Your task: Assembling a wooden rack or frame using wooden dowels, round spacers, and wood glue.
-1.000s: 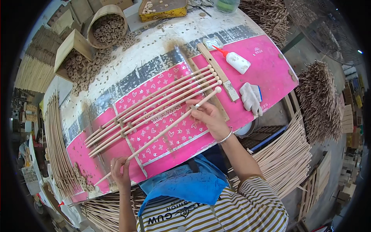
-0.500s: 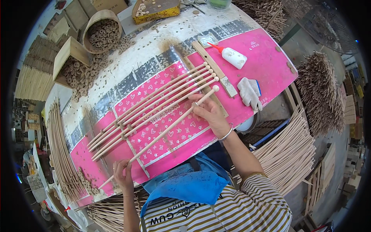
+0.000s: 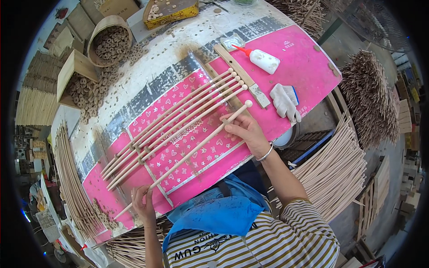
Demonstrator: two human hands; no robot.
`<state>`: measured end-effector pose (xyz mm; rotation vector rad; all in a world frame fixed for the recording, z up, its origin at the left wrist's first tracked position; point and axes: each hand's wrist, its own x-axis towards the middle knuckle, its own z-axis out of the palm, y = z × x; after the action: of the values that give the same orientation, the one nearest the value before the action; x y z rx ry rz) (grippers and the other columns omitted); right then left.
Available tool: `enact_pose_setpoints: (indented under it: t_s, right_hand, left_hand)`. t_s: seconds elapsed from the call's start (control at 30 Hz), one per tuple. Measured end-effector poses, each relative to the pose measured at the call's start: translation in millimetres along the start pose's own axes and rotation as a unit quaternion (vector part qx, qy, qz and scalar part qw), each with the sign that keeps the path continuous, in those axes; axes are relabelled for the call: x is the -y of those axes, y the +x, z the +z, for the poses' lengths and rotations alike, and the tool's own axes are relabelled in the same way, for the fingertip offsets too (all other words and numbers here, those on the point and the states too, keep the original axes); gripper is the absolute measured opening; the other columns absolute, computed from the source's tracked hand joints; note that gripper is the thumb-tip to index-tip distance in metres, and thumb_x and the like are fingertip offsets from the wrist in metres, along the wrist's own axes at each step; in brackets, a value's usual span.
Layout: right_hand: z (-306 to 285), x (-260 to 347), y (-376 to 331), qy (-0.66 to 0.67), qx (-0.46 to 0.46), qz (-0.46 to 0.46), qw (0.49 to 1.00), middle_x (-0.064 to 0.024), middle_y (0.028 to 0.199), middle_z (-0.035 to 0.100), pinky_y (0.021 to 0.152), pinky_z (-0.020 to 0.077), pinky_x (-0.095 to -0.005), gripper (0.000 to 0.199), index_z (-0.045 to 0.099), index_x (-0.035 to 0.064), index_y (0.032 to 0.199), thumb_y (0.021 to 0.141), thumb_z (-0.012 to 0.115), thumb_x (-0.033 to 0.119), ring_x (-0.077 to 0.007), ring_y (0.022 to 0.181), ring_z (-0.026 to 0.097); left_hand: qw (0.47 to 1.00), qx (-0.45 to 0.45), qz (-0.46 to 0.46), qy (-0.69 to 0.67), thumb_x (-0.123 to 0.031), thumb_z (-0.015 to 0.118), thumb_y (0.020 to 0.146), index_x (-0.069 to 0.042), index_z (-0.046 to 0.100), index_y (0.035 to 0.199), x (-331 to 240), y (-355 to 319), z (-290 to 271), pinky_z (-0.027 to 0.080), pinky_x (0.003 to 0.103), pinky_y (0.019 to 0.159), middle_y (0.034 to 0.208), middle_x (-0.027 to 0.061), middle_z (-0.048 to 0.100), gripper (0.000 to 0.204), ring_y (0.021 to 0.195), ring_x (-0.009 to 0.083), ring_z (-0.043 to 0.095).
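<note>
A long wooden stick (image 3: 192, 152) with a round bead on its upper right end is held slantwise over the pink mat (image 3: 286, 53). Near the beaded end, my right hand (image 3: 246, 132) pinches it; a small ring seems to sit on the stick at the fingertips. Toward its thin lower left end, my left hand (image 3: 143, 203) is closed round it. Beyond it lie several similar beaded sticks (image 3: 178, 120) side by side, small wooden rings (image 3: 139, 148) threaded on them. Their beads line up beside a wooden strip (image 3: 243, 73).
A white glue bottle (image 3: 264, 61) with red nozzle and a glove (image 3: 285, 102) lie at the right. Loose wooden rings spill from a round tub (image 3: 91, 49) and a wooden box (image 3: 65, 82). Stick bundles (image 3: 326, 165) flank the table; a yellow tray (image 3: 174, 18) stands at the back.
The view has shifted slightly, so the table sits a little further up and left. Both hands keep hold of the stick, which has come slightly away from the row.
</note>
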<state>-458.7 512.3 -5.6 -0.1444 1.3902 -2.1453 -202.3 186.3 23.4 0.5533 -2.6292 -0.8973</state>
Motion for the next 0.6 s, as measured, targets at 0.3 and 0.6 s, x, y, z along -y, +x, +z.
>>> enact_pose_setpoints:
  t_s: [0.3,0.6]
  right_hand:
    - [-4,3,-1,-0.054,-0.02,0.013,0.998,0.0018,0.089,0.068,0.061,0.0466,-0.0184,0.033,0.071,0.0027,0.12,0.099,0.076,0.027,-0.004,0.076,0.063]
    - [-16,-7,8,-0.191,-0.119,-0.046,0.973,0.0023,0.072,0.067,0.054,0.0448,-0.022,0.025,0.076,0.0032,0.102,0.098,0.078,0.028,-0.0044,0.062,0.061]
  left_hand:
    - [1.0,0.004,-0.001,-0.008,-0.002,0.072,0.09,0.0,0.071,0.1,1,2,3,0.047,0.039,0.082,0.093,0.0125,0.065,0.01,0.088,0.0278,0.059]
    - [0.999,0.027,0.024,-0.001,-0.007,0.072,0.092,0.0,0.073,0.101,8,22,19,0.047,0.039,0.084,0.093,0.0127,0.065,0.011,0.09,0.0288,0.061]
